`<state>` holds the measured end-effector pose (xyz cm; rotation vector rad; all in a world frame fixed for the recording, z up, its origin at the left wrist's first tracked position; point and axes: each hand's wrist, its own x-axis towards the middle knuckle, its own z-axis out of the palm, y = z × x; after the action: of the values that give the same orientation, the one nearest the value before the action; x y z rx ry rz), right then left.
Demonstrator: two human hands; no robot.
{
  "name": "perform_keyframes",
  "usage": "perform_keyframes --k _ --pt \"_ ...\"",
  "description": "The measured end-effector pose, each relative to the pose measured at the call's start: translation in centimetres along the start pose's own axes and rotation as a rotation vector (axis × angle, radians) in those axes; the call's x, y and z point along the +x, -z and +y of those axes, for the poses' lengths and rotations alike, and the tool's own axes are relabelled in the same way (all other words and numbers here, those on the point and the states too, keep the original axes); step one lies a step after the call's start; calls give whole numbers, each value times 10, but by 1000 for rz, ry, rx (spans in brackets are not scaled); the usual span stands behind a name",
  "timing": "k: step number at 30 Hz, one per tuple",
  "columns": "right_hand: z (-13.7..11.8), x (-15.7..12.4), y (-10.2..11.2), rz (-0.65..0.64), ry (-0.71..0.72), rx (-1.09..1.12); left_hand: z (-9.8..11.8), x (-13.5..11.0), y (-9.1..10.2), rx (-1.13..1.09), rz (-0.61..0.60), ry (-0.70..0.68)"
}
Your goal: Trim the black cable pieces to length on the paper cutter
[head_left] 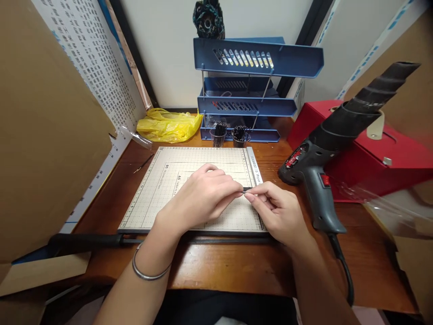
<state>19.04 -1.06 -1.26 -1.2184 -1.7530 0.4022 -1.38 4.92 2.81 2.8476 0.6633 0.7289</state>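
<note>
My left hand [203, 194] and my right hand [277, 210] meet over the right part of a grey gridded paper-cutter board [162, 180]. Both pinch the same thin black piece [247, 189], too small to name, held between their fingertips just above the board. The left wrist wears a silver bangle [149, 271]. The cutter's black handle [84, 241] lies along the board's near edge.
A grey heat gun [321, 180] stands right of the board, its cord running off the table's front. Behind it sits a red box [372, 153]. At the back stand a blue three-tier tray [250, 90], two small cups of black pieces [230, 135] and a yellow bag [169, 124]. Cardboard walls flank both sides.
</note>
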Motion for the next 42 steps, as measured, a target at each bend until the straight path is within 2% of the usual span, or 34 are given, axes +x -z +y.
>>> perform_keyframes --k 7,10,15,24,42 --pt "-3 2 2 -154 33 -8 0 -4 6 -100 -22 -20" --pt "-3 3 2 -179 79 -26 1 -4 4 -110 -28 -31" --pt "-2 3 0 -108 131 -62 0 -5 1 -109 8 -27" --pt "-5 3 0 15 162 -42 1 -7 9 -170 35 -13" --pt "-6 3 0 3 167 -42 -5 -9 8 -200 66 -15"
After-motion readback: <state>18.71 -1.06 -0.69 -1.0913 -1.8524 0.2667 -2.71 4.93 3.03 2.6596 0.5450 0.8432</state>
